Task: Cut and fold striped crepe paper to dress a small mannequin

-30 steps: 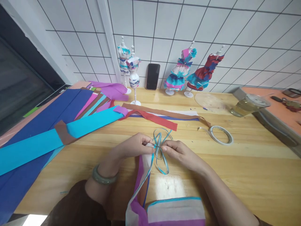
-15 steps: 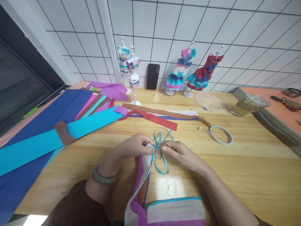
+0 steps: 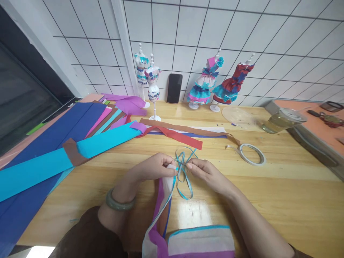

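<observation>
Left hand (image 3: 154, 167) pinches turquoise-edged fabric strip (image 3: 167, 187); right hand (image 3: 206, 172) pinched closed, contents unclear; looped turquoise ribbon (image 3: 181, 167) between hands.

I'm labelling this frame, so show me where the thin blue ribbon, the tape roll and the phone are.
Thin blue ribbon (image 3: 182, 164): head view, where its loops cross.
Tape roll (image 3: 244, 156): head view, near-left rim.
Phone (image 3: 175, 88): head view, mid-screen.

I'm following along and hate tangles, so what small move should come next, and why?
Perhaps use the right hand to ease the thin blue ribbon aside while the left hand pinches the cloth: the ribbon's loops crisscross between both hands, so they might snag.
</observation>
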The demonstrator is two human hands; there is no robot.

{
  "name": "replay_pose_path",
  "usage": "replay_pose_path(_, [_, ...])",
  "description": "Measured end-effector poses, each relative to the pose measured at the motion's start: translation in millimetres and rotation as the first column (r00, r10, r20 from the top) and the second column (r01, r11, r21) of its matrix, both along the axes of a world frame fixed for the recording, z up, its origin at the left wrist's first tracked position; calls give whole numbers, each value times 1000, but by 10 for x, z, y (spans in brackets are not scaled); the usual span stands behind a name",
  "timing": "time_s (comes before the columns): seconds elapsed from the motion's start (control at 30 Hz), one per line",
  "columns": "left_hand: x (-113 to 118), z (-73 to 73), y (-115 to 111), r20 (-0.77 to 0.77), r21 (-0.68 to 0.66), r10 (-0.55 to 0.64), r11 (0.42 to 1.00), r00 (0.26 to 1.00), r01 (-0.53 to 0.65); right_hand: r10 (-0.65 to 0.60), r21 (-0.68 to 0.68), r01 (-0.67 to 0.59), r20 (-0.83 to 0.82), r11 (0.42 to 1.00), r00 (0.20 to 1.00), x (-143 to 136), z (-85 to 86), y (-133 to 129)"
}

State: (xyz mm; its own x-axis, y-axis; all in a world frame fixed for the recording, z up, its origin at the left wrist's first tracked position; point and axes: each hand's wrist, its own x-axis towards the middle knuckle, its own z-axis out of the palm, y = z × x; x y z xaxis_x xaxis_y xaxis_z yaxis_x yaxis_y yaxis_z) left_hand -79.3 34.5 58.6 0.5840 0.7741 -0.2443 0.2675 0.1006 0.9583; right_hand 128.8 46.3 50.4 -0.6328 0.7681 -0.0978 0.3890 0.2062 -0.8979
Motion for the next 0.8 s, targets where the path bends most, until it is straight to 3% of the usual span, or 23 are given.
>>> replay_pose_path(0.13, [-51,20,8,-17,7,59,998,998,-59,-236,70,238,-42,969,971,21,-17,41])
replay_pose_path(0.23, [-120,49,20,-6,63,157,986,988,-157,-450,263,417,76,870,890,39,-57,82])
replay_pose_path(0.3, [-159,64,27,0,102,212,972,977,-211,-544,382,445,208,810,813,18,-101,93])
replay_pose_path(0.37, [-180,65,33,15,106,233,967,972,-233,-556,434,408,302,804,775,-47,-156,80])
replay_pose_path(0.53, [-180,22,46,57,74,244,966,968,-248,-481,469,280,388,837,786,-272,-282,-1])
replay_pose_path(0.67, [-204,6,61,128,21,321,945,938,-326,-500,456,307,398,835,769,-252,-304,18])
replay_pose_path(0.8, [-250,-13,85,234,-39,439,896,868,-443,-554,454,374,373,809,744,-15,-214,134])
